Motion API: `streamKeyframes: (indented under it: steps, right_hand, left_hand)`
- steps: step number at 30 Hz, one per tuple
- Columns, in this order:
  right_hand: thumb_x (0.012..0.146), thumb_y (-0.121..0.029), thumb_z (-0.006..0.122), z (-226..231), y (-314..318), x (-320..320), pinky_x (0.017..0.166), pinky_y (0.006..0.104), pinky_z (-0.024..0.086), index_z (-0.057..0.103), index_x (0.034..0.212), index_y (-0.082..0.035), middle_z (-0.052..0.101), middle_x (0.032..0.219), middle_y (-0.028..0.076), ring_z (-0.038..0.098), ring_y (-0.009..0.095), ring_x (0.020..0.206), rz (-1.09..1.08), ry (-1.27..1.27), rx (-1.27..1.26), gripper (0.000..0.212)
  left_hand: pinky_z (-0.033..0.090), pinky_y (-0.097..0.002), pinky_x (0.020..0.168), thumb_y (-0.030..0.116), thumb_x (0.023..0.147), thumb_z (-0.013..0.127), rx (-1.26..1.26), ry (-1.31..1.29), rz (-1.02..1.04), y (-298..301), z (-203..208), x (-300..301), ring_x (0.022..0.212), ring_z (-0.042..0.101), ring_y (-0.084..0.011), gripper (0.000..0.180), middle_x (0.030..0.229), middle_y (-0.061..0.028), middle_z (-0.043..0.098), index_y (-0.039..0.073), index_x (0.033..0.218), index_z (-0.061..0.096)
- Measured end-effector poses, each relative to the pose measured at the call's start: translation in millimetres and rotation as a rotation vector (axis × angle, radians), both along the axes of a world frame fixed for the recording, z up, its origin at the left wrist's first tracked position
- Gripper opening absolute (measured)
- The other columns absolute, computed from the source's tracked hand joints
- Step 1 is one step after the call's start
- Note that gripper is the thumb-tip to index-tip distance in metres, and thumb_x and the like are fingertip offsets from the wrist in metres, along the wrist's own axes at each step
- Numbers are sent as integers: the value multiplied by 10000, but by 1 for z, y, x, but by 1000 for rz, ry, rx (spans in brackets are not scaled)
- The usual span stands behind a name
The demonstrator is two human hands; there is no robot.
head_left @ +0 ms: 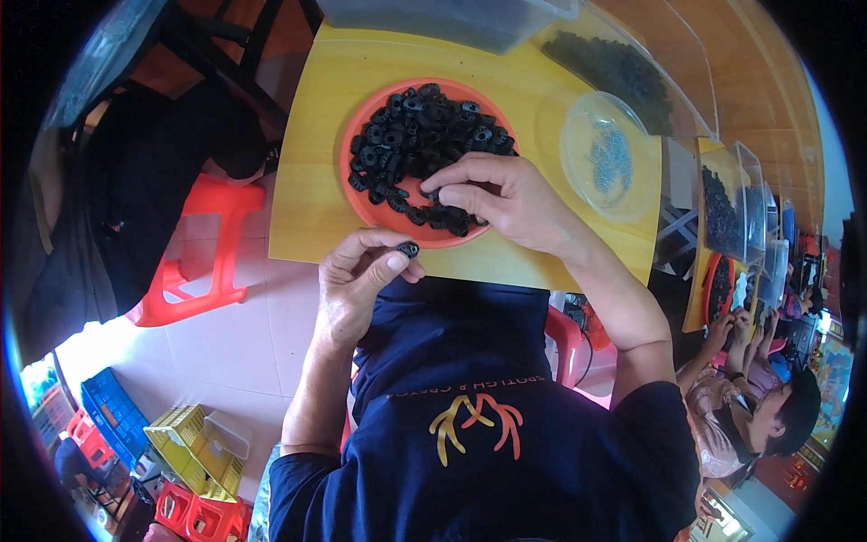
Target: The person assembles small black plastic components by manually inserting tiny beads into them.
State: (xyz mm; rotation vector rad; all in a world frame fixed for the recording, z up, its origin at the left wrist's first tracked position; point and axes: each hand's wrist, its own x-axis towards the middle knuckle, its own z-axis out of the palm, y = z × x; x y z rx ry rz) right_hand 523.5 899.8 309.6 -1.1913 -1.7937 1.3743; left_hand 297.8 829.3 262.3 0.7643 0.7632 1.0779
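My left hand is closed at the table's near edge, pinching a small black ribbed plastic part between thumb and fingers. A light spot shows at that part's middle. Over the near right side of a round orange-red tray, my right hand has its thumb and forefinger together on another small dark part, mostly covered by the fingertips. Many similar black parts lie heaped in the tray, with a bare patch of tray near the right fingertips.
Right of the tray, a clear round dish holds small silvery pieces. Clear bins stand along the table's far side, one with dark parts. A red stool and a dark-clothed person are at left; co-workers sit at right.
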Motion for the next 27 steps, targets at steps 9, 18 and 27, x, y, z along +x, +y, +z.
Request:
streamKeyframes:
  steps: [9,18,27]
  right_hand:
    - [957,-120,640,29,-20,28,697,235,502,698,1130,-7,665,909,51,583,88,724,-12,465,-451,214]
    - [921,-38,670,29,-43,25,687,238,534,681,1088,15,699,916,59,653,99,802,-184,290,25,175]
    - [879,22,693,39,-35,42,655,237,498,692,1065,0,660,958,55,616,87,799,-26,72,115,186]
  left_hand:
    - [550,-327,768,67,930,656,30,-81,-17,18,22,37,825,667,-191,176,955,-124,679,-22,1080,631]
    - [540,-311,765,62,928,661,37,-80,-44,21,32,57,818,662,-171,176,934,-99,680,-9,1087,639]
    - [536,-299,757,72,926,667,68,-51,-92,23,32,58,801,654,-157,169,910,-89,677,-7,1074,650]
